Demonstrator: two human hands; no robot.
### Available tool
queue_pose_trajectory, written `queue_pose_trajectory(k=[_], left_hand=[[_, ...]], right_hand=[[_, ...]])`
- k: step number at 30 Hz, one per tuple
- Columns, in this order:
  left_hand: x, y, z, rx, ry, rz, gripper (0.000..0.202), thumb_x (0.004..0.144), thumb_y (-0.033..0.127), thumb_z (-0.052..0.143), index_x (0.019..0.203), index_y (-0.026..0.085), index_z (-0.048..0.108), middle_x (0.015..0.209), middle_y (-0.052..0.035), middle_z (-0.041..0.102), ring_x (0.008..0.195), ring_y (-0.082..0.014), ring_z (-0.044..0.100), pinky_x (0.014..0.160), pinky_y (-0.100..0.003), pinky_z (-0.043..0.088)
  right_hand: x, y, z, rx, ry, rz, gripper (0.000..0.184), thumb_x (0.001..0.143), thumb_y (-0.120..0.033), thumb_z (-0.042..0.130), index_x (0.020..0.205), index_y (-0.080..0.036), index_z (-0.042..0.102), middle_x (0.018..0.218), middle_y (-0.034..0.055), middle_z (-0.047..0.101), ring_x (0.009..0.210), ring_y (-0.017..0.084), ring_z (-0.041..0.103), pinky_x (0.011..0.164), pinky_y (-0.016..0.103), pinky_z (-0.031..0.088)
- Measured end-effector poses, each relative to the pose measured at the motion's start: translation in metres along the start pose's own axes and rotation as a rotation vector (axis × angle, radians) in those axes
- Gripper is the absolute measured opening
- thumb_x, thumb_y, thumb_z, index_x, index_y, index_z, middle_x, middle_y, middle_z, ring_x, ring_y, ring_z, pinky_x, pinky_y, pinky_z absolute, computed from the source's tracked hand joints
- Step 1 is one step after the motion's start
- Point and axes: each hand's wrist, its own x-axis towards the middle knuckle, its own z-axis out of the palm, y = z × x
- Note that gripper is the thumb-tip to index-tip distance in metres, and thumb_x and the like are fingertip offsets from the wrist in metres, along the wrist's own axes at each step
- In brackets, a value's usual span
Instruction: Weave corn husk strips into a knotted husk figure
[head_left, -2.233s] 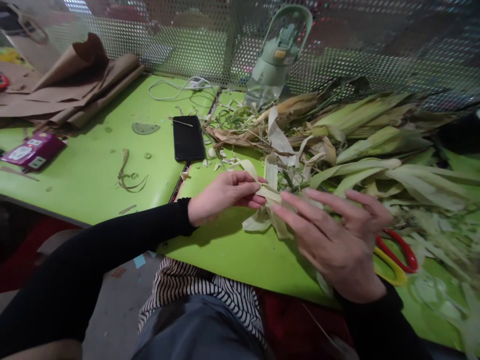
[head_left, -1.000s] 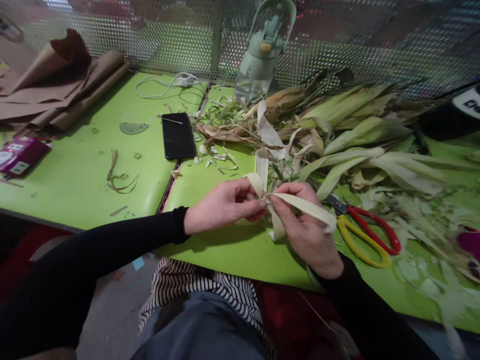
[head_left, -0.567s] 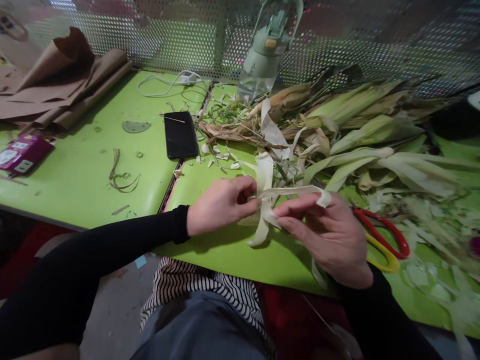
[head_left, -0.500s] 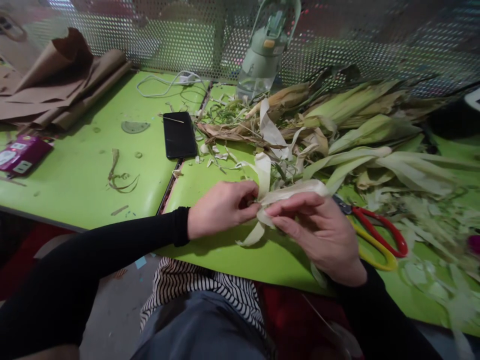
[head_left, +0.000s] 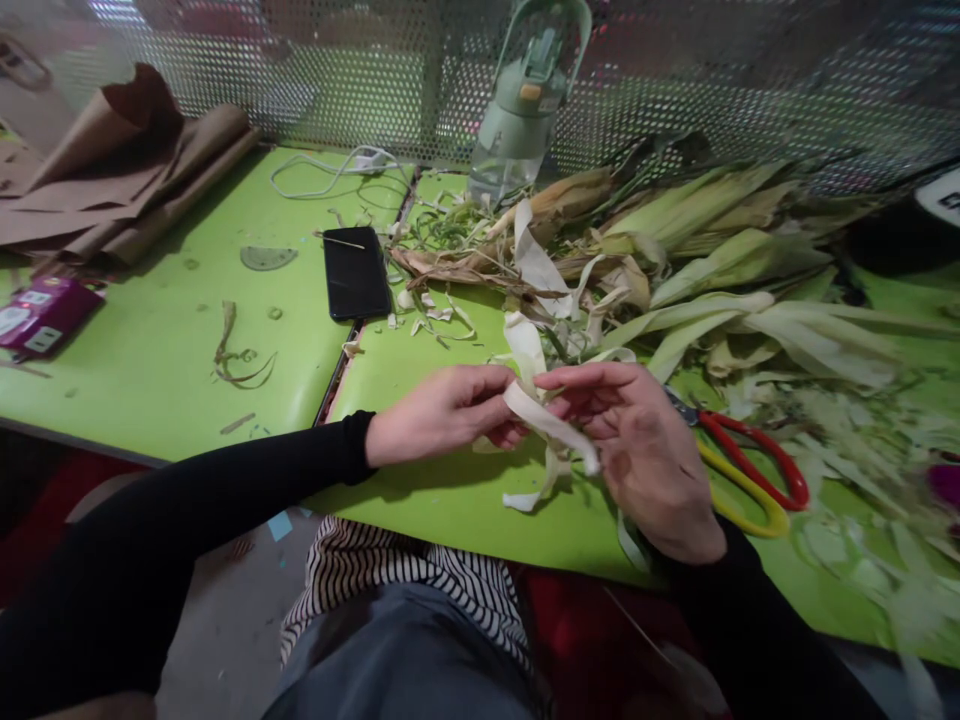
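Observation:
Several pale corn husk strips (head_left: 551, 422) cross one another between my two hands, just above the green table. My left hand (head_left: 457, 410) is closed, its thumb and fingers pinching the strips where they meet. From the other side my right hand (head_left: 649, 450) closes on the same strips, index finger stretched across and thumb partly hidden. One strip curls toward me over my right fingertips; another sticks up and away. Scissors (head_left: 750, 465) with one red and one yellow handle lie right of my right hand, blades partly covered by it.
A heap of corn husks (head_left: 697, 250) and shreds covers the table's right side. A black phone (head_left: 356, 272) lies left of it, a water bottle (head_left: 514, 130) stands behind. Brown paper (head_left: 112, 170), a purple packet (head_left: 49, 315) and a white cable (head_left: 322, 175) are farther left.
The long strip that pointed away to the right is now folded over toward me, across my right fingers. My right hand has turned slightly; my left hand keeps its pinch.

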Motion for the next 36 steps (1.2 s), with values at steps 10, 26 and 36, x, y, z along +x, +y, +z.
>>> queue_pose_trajectory(k=[10, 26, 36], left_hand=[[-0.003, 0.013, 0.002, -0.187, -0.002, -0.161, 0.018, 0.093, 0.027, 0.059, 0.081, 0.013, 0.060, 0.077, -0.0021, 0.068, 0.070, -0.0099, 0.068, 0.074, -0.024, 0.057], [0.005, 0.005, 0.005, -0.228, 0.030, -0.338, 0.021, 0.095, 0.017, 0.054, 0.078, 0.008, 0.062, 0.066, -0.0021, 0.066, 0.055, -0.0079, 0.063, 0.066, -0.026, 0.056], [0.001, 0.008, -0.007, -0.351, -0.149, -0.303, 0.005, 0.087, 0.005, 0.061, 0.087, 0.009, 0.062, 0.077, -0.0038, 0.072, 0.072, -0.0087, 0.071, 0.073, -0.022, 0.057]], right_hand=[[0.010, -0.003, -0.002, -0.436, 0.028, 0.018, 0.038, 0.099, -0.050, 0.046, 0.082, -0.024, 0.068, 0.077, 0.0026, 0.065, 0.072, 0.017, 0.063, 0.064, 0.031, 0.052], [-0.001, -0.007, 0.001, -0.359, 0.041, 0.004, 0.014, 0.095, -0.036, 0.059, 0.097, -0.028, 0.071, 0.063, -0.0036, 0.059, 0.050, 0.011, 0.048, 0.045, 0.026, 0.037], [0.004, -0.019, -0.005, -0.556, -0.148, -0.014, 0.012, 0.091, -0.030, 0.061, 0.082, -0.022, 0.065, 0.063, -0.0031, 0.063, 0.047, 0.010, 0.050, 0.042, 0.025, 0.036]])
